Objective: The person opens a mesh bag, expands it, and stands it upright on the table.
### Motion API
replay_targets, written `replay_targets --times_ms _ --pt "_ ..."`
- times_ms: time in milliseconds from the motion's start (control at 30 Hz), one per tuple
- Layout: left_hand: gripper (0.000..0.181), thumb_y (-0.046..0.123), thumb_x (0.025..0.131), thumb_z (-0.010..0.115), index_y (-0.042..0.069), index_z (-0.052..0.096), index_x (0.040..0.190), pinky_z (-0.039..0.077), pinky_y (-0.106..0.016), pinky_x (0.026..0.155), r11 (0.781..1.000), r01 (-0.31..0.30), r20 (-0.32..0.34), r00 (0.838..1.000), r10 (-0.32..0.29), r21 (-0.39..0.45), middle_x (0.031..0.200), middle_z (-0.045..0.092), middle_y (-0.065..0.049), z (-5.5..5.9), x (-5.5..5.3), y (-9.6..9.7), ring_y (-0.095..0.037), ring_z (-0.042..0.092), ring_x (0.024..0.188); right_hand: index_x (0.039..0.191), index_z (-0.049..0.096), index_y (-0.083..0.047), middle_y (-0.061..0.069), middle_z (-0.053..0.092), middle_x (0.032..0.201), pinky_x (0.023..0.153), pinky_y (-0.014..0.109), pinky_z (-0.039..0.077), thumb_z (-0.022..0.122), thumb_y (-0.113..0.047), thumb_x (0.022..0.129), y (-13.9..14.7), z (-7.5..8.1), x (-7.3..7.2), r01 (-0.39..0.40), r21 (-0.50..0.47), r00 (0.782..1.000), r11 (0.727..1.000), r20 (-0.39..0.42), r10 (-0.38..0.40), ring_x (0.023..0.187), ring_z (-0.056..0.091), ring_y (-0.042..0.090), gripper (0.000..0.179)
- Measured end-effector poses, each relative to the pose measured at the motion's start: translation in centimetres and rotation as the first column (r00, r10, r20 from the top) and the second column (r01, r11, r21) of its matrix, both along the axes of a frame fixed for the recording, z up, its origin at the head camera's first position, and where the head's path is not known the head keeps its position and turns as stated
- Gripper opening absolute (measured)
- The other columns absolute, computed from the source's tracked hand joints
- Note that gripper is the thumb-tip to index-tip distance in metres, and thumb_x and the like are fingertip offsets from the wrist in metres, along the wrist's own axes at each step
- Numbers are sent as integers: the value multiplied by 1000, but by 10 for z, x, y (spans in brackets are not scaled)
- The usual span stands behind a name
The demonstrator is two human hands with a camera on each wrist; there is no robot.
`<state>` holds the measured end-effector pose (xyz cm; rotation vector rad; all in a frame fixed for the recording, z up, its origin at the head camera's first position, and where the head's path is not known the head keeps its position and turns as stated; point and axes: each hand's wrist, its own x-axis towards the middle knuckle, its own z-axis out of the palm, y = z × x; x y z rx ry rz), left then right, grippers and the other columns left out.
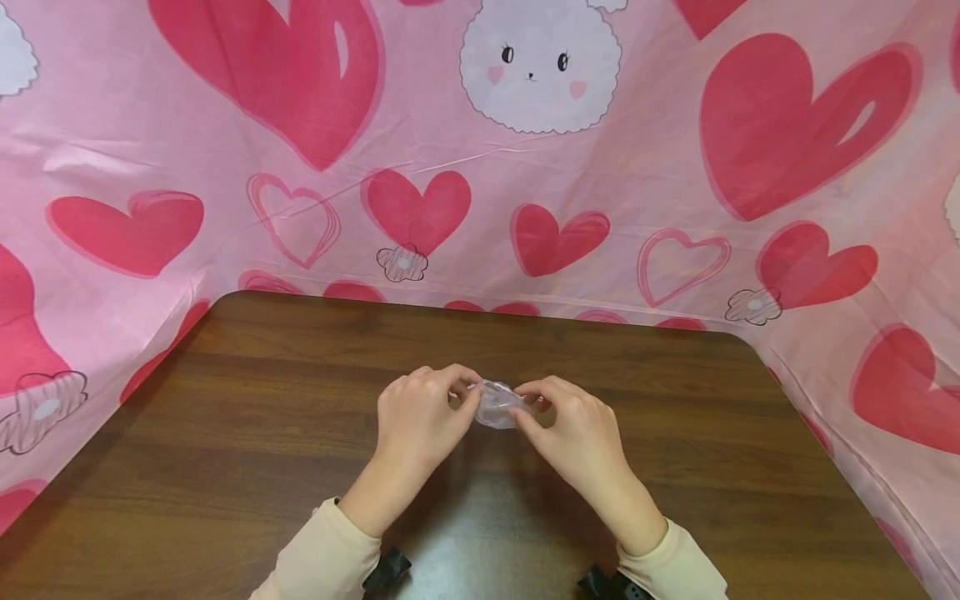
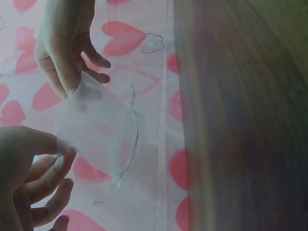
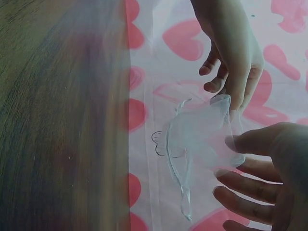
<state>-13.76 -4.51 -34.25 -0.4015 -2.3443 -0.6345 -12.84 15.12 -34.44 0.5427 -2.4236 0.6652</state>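
A small sheer white drawstring pouch [image 1: 498, 406] is stretched between both hands above the table. My left hand [image 1: 422, 410] pinches one corner between thumb and forefinger, while my right hand [image 1: 577, 427] pinches the opposite side. The pouch [image 2: 103, 127] is see-through, with the hearts behind it showing through the mesh. A thin pale cord runs across its far end and hangs loose at both sides in the left wrist view. Seen from the right wrist, the right thumb lies on the front of the pouch [image 3: 202, 132], its other fingers spread behind and below.
A dark brown wooden table [image 1: 262, 417] with rounded far corners lies under the hands. Pink cloth [image 1: 480, 192] with red hearts and white fluffy faces hangs behind it and along both sides. Black straps [image 1: 386, 571] sit at the wrists by the cream sleeves.
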Motion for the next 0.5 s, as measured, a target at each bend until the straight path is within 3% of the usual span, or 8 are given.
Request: replay_targets --times_ms 333,500 --pt "10 34 78 81 27 75 82 39 -27 49 999 42 8 999 -42 -25 64 63 17 -2 0 2 -8 53 54 83 76 -20 -10 66 77 51 30 43 84 -9 77 0 2 -1 35 -44 999 998 -9 -36 65 61 11 14" --pt "6 30 79 81 28 75 80 41 -27 50 999 46 -24 999 -47 -23 65 63 17 -2 -1 2 -8 54 55 84 76 -20 -11 66 76 52 29 43 84 -13 78 0 2 -1 22 -55 1000 998 -6 -22 65 60 11 12"
